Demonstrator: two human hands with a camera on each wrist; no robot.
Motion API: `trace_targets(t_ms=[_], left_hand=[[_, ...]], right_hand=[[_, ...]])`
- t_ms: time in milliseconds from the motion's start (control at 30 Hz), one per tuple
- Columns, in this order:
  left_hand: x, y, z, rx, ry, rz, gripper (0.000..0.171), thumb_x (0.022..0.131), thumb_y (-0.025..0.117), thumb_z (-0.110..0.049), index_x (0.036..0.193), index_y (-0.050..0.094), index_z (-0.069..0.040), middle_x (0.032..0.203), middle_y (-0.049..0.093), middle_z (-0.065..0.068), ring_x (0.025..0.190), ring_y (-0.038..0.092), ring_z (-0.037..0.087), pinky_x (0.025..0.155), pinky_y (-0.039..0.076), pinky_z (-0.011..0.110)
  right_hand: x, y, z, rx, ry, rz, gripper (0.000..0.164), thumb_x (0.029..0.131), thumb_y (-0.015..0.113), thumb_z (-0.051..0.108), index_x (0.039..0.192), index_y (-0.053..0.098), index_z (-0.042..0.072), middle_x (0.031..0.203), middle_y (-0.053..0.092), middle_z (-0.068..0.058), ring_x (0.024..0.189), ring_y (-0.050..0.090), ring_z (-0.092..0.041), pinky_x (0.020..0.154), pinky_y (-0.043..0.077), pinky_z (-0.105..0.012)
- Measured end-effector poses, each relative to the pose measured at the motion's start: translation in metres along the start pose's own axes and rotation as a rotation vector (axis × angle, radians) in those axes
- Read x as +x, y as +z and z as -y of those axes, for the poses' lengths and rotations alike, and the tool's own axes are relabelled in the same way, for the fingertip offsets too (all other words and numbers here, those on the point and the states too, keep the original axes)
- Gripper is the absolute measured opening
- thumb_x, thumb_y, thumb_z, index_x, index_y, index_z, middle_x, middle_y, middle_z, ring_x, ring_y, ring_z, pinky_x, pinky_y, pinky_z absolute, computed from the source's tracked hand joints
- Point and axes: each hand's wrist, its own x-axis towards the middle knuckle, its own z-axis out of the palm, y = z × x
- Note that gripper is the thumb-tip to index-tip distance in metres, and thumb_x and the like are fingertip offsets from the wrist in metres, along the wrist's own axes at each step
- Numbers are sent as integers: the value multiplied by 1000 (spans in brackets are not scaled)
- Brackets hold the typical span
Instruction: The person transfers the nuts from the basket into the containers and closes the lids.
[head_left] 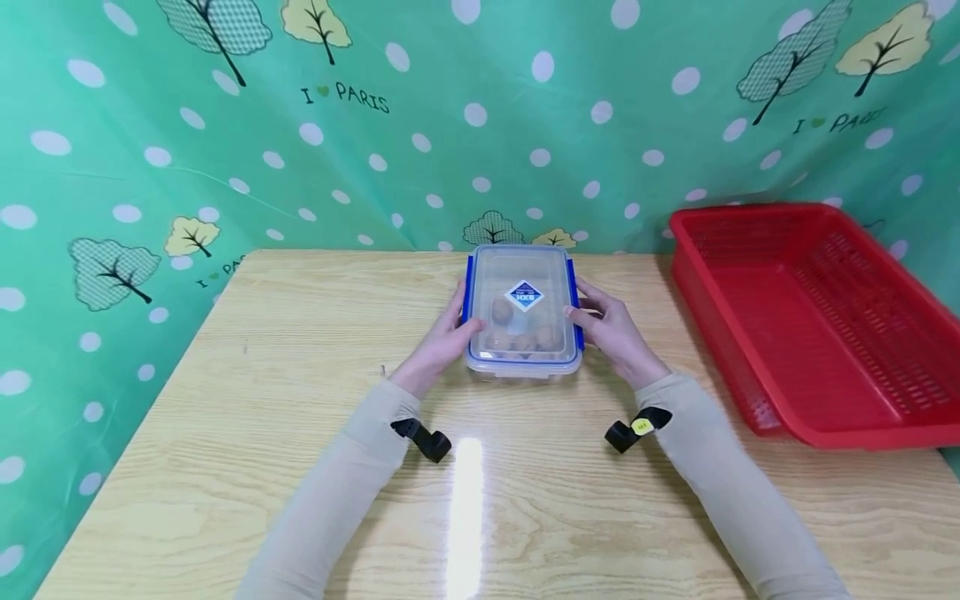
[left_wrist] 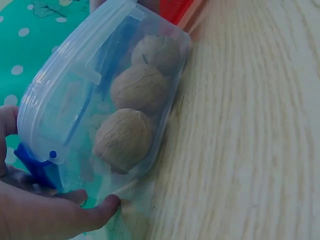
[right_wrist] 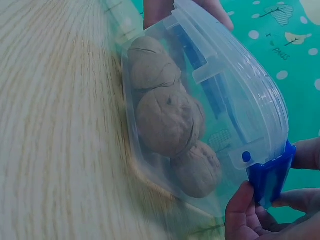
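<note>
A clear plastic food container [head_left: 522, 333] with a blue-edged lid sits between the two hands, near the table's far side. Several walnuts [left_wrist: 125, 137] show through its wall, clustered at the near end in the head view. The left hand [head_left: 444, 342] grips the container's left side, thumb on the lid's edge and fingers along the side. On the opposite side the right hand [head_left: 613, 329] holds it in the same way. Blue side clips [right_wrist: 270, 177] lie beside the fingers; the right wrist view shows one folded down against the wall. Some fingertips are hidden behind the container.
To the right stands a red plastic basket [head_left: 765, 367] with perforated sides. The wooden table [head_left: 300, 350] ends at a green patterned cloth [head_left: 450, 125] at the back and left. Each wrist wears a small black camera.
</note>
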Motion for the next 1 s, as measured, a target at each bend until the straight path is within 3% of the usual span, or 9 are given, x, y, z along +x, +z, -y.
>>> trace_targets(t_ms=[133, 367, 633, 800, 1000], left_hand=[[3, 3, 1, 3, 1, 52, 82, 97, 42, -6, 153, -12, -30, 160, -12, -3, 144, -6, 19, 117, 2, 37], [2, 1, 6, 5, 4, 88, 80, 98, 38, -8, 152, -18, -27, 157, -20, -5, 142, -14, 15, 116, -4, 38], [0, -3, 10, -3, 74, 133, 80, 100, 38, -8, 151, -21, -25, 157, -22, -1, 143, -14, 18, 116, -4, 37], [-1, -4, 10, -17, 82, 142, 79, 101, 39, -9, 151, -21, -23, 157, -22, 1, 143, -14, 20, 116, -5, 38], [-2, -3, 12, 38, 73, 79, 77, 101, 42, -14, 153, -14, -25, 159, -12, -1, 144, -5, 20, 116, 2, 37]], right_hand=[[1, -3, 3, -24, 0, 5, 63, 99, 55, 15, 154, 25, 21, 140, 39, -20, 119, 45, -33, 97, 47, -45], [0, 0, 2, -35, -14, 4, 63, 98, 55, 16, 153, 25, 20, 137, 41, -19, 114, 46, -31, 96, 48, -44], [1, 2, -1, -32, -32, 4, 63, 98, 55, 18, 153, 25, 22, 135, 42, -20, 111, 46, -29, 95, 48, -43], [0, 4, -2, -55, -56, 3, 63, 99, 54, 19, 154, 24, 22, 136, 42, -20, 113, 46, -30, 94, 48, -41], [-2, 7, -3, -116, -97, -5, 61, 100, 49, 17, 155, 21, 19, 134, 43, -20, 112, 47, -31, 89, 50, -35]])
